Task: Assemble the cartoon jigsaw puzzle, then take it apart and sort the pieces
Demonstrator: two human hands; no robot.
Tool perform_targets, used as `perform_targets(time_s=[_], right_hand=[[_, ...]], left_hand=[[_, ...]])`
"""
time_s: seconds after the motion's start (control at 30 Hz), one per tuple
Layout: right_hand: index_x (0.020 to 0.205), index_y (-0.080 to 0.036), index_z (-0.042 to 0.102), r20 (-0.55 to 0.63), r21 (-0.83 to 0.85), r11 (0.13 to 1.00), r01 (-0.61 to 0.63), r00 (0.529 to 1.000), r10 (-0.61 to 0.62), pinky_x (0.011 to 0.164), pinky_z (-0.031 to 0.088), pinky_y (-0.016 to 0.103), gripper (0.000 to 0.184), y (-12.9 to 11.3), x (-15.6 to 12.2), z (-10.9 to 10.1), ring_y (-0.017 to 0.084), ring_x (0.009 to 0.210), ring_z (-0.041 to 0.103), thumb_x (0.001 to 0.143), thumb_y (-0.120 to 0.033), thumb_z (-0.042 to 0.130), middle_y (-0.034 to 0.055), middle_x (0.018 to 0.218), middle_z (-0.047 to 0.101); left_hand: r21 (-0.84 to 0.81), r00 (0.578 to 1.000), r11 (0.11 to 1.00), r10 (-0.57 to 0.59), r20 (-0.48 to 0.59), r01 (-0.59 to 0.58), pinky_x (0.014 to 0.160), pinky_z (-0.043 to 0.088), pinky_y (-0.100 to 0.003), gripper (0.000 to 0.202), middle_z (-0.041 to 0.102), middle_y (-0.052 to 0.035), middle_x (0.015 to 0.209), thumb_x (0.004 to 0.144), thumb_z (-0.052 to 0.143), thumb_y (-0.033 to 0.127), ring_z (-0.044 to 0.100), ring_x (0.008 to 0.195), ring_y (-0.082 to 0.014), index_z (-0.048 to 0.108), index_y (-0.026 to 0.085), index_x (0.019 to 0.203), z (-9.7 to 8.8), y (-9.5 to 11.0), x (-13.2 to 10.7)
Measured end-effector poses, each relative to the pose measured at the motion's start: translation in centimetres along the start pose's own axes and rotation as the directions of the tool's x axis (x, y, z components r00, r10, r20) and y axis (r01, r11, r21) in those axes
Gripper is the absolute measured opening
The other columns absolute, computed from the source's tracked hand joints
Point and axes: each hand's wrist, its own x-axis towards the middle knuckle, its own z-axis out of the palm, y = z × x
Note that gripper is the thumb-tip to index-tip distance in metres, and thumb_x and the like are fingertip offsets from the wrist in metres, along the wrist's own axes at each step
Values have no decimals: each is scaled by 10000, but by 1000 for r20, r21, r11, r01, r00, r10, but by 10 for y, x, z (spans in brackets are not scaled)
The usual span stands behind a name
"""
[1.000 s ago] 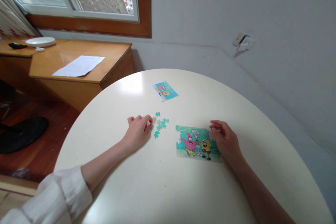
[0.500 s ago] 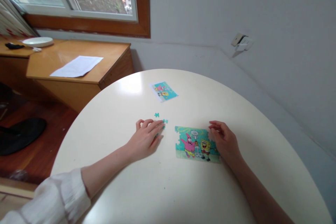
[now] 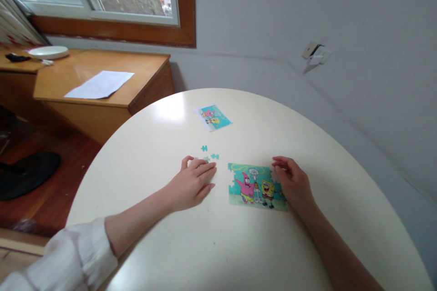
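A partly built cartoon jigsaw puzzle lies on the round cream table. My right hand rests on its right edge, fingers curled loosely, nothing visibly held. My left hand lies flat on the table just left of the puzzle, fingers stretched out over where loose pieces lay. Two loose teal pieces show just beyond its fingertips. A small reference picture card lies farther back on the table.
A wooden desk with a white sheet of paper stands at the left under a window. A white plate sits at its far end. A black chair base is on the floor. The grey wall runs close on the right.
My left hand has slid right from the loose pieces toward the puzzle and flattened out, covering some pieces. The right hand has stayed on the puzzle's right edge.
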Motion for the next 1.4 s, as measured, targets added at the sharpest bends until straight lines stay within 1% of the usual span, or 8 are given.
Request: perform_targets(time_s=[0.13,0.23,0.3,0.37,0.53,0.77,1.03,1.4], right_hand=[[908,-195,590,8,-3,1000,-2,1000,2,648,474,306,282,0,0,0,168,708,590,700,-337,463,50,813,642],[914,-194,589,10,-9,1000,-3,1000,3,647,475,309,286,1,0,0,168,706,592,701,-338,463,53,818,644],[910,-195,589,8,-10,1000,-1,1000,2,647,475,309,284,2,0,0,169,708,593,698,-338,465,53,819,645],[907,-195,590,9,-9,1000,1,1000,-1,649,476,310,282,2,0,0,171,712,594,696,-335,467,53,815,646],[899,-194,593,4,-1,1000,5,1000,-5,669,484,318,272,3,0,0,173,717,599,701,-328,464,54,811,649],[896,-196,593,3,4,1000,18,1000,-18,652,482,311,265,4,1,1,171,715,599,699,-317,466,49,806,647],[901,-196,598,1,-7,999,31,1000,-31,651,478,301,260,3,1,1,165,719,597,714,-315,462,46,806,648],[898,-194,594,8,-9,1000,11,1000,-11,664,482,311,265,2,1,0,167,717,597,710,-331,467,49,810,647]], left_hand=[[-39,997,998,56,-46,-58,919,255,-405,274,611,-66,1181,895,407,288,518,1054,-198,569,195,1095,2,-1,0],[-49,994,996,76,-84,-80,904,262,-382,252,620,-60,1145,892,423,280,536,1018,-175,564,194,1082,2,-1,-1],[-41,993,998,38,-116,-43,887,269,-377,241,628,-56,1105,885,429,271,550,973,-167,561,198,1073,0,-1,0],[-33,990,999,-40,-133,36,854,283,-373,219,643,-53,1027,877,425,264,559,909,-164,573,197,1024,-2,0,1],[-7,980,982,-190,-62,190,770,305,-369,192,616,-61,899,833,454,313,538,849,-193,564,183,922,-5,0,2],[47,963,962,-270,-2,270,750,300,-386,178,575,-61,870,807,452,333,506,837,-213,509,171,856,-9,4,3],[9,963,963,-270,13,270,731,292,-383,107,574,-50,852,814,437,279,498,818,-206,482,185,840,-6,4,2],[-47,968,967,-252,7,252,766,281,-387,81,574,-45,863,818,429,256,493,821,-196,462,186,841,-6,4,2]])
